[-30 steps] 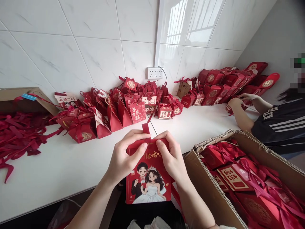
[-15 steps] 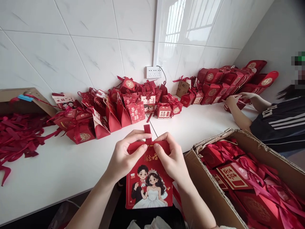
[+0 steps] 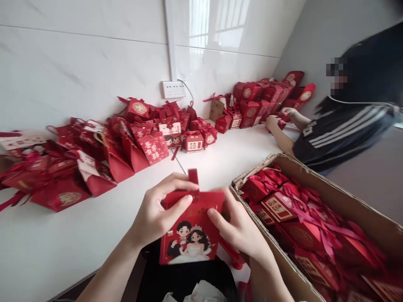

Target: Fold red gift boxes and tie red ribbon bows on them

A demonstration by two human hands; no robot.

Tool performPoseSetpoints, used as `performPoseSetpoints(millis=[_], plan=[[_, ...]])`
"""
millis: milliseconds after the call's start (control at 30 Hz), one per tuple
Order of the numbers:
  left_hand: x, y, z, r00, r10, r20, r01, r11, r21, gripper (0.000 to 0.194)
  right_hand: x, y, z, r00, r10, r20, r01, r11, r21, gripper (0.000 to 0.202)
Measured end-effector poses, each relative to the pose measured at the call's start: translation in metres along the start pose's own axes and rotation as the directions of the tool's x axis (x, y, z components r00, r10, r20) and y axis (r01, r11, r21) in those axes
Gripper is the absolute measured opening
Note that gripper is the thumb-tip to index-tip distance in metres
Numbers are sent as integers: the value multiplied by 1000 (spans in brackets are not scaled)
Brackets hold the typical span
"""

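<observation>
In front of me I hold a red wedding gift box [image 3: 189, 239], with a cartoon bride and groom on its front face and gold lettering above them. A short red ribbon [image 3: 193, 178] stands up from its top edge. My left hand [image 3: 163, 205] pinches the top left of the box at the ribbon's base, thumb in front. My right hand [image 3: 242, 222], somewhat blurred, is closed at the box's upper right edge, its thumb on the front and its fingers along the side. The back of the box is hidden.
A cardboard carton [image 3: 302, 172] full of red boxes with ribbons stands at my right. Along the wall, more red gift boxes [image 3: 154, 149] line the white table [image 3: 138, 205]. A co-worker [image 3: 343, 121] handles a red box at the far right, near a stack of boxes [image 3: 252, 107].
My view has swung right, bringing more of the carton and co-worker into sight. My right hand has shifted from the top middle of the box to its right edge; the left stays at the ribbon.
</observation>
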State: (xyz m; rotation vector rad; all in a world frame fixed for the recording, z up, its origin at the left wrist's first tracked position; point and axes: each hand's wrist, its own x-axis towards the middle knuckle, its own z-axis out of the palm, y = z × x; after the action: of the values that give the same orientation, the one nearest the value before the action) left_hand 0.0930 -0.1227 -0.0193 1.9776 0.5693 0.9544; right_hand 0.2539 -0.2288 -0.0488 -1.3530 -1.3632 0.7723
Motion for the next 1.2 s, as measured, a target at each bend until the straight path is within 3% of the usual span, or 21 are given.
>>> performPoseSetpoints(millis=[67, 100, 133, 167, 200, 267, 300, 333, 400, 467, 567, 633, 667, 733, 867, 933, 1000, 1033, 1067, 1133, 1200], plan=[[7, -2, 9, 983, 29, 184, -11, 995, -96, 20, -30, 8, -12, 994, 56, -96, -62, 996, -60, 12], [12, -4, 15, 965, 42, 259, -1, 988, -154, 26, -47, 12, -18, 968, 103, -231, -115, 993, -36, 14], [17, -7, 23, 947, 52, 317, 17, 977, -211, 33, -63, 17, -25, 896, 163, -414, -164, 986, 33, 18], [22, -11, 33, 927, 57, 371, 45, 965, -260, 40, -78, 20, -32, 767, 233, -597, -186, 972, 140, 23], [26, -14, 45, 901, 58, 430, 80, 951, -297, 47, -91, 24, -39, 603, 306, -737, -169, 952, 257, 28], [31, -18, 75, 820, 58, 569, 163, 930, -329, 64, -111, 27, -56, 309, 409, -858, -43, 908, 417, 37], [31, -17, 92, 771, 54, 634, 199, 926, -321, 73, -118, 27, -65, 227, 436, -871, 28, 891, 454, 40], [30, -16, 109, 732, 47, 680, 225, 925, -306, 79, -122, 27, -73, 191, 459, -868, 84, 873, 480, 42], [24, -9, 143, 715, 39, 698, 239, 925, -296, 84, -127, 28, -87, 218, 519, -827, 165, 815, 555, 41], [17, 1, 173, 756, 62, 651, 191, 931, -311, 79, -128, 31, -95, 323, 609, -724, 213, 698, 683, 35], [11, 15, 201, 836, 219, 504, -58, 947, -315, 68, -131, 40, -102, 481, 696, -534, 194, 509, 839, 23], [11, 18, 210, 818, 368, 442, -264, 923, -281, 61, -135, 44, -106, 514, 721, -466, 168, 448, 878, 22], [12, 17, 211, 789, 433, 436, -351, 900, -259, 60, -137, 45, -109, 504, 731, -461, 170, 439, 882, 23], [13, 8, 211, 725, 517, 455, -488, 852, -190, 58, -143, 42, -119, 430, 751, -500, 199, 462, 864, 21], [6, -27, 205, 678, 531, 508, -641, 765, 55, 40, -161, 32, -150, 139, 634, -761, 221, 729, 648, 23], [0, -45, 205, 685, 497, 533, -650, 747, 138, 29, -174, 30, -168, 42, 455, -890, 103, 884, 457, 28], [-6, -57, 206, 699, 481, 529, -639, 752, 161, 29, -187, 28, -182, 10, 256, -967, -146, 957, 251, 29], [-8, -62, 207, 707, 485, 515, -634, 757, 157, 31, -193, 27, -189, 17, 159, -987, -318, 937, 145, 29], [-9, -64, 209, 714, 496, 494, -631, 761, 147, 31, -197, 26, -194, 50, 71, -996, -494, 869, 37, 29], [-10, -68, 211, 717, 541, 439, -645, 754, 123, 32, -201, 21, -201, 198, -41, -979, -745, 643, -178, 28], [-9, -70, 214, 705, 599, 380, -678, 727, 112, 31, -197, 18, -203, 383, -42, -923, -796, 493, -352, 26]])
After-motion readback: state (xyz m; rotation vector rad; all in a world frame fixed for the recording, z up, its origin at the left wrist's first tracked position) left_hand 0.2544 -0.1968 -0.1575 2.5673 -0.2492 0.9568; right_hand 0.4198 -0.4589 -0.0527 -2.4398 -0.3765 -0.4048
